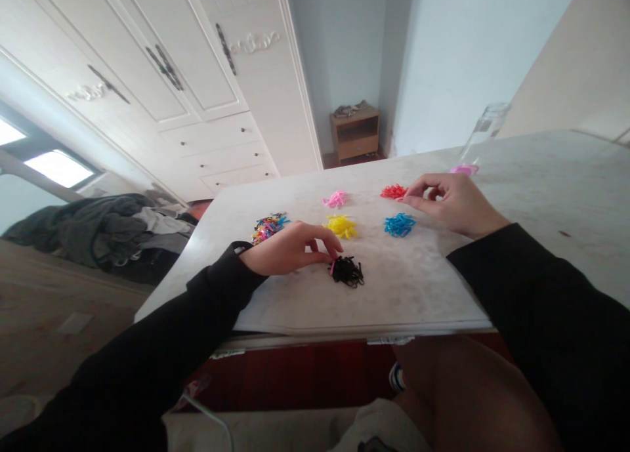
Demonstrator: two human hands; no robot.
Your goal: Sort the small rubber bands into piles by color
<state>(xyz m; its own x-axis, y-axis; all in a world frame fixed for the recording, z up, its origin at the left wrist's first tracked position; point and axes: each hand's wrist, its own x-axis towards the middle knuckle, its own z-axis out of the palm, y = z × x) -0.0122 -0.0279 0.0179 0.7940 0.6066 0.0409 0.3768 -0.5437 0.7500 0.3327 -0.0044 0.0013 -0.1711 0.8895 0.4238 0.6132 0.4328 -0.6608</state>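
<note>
Small rubber bands lie on the table in piles sorted by colour. My left hand is closed in a pinch at the edge of the black pile, with a pink rubber band at its fingertips. Beside that wrist sits a mixed-colour pile, partly hidden by the hand. At the red pile, my right hand pinches a small pinkish-red rubber band between thumb and forefinger. Between and around the hands are a yellow pile, a blue pile and a pink pile.
A clear glass bottle stands behind my right hand, next to a pink object. The white table has its near edge by my legs. Dark clothes are heaped at left; a wooden nightstand stands beyond.
</note>
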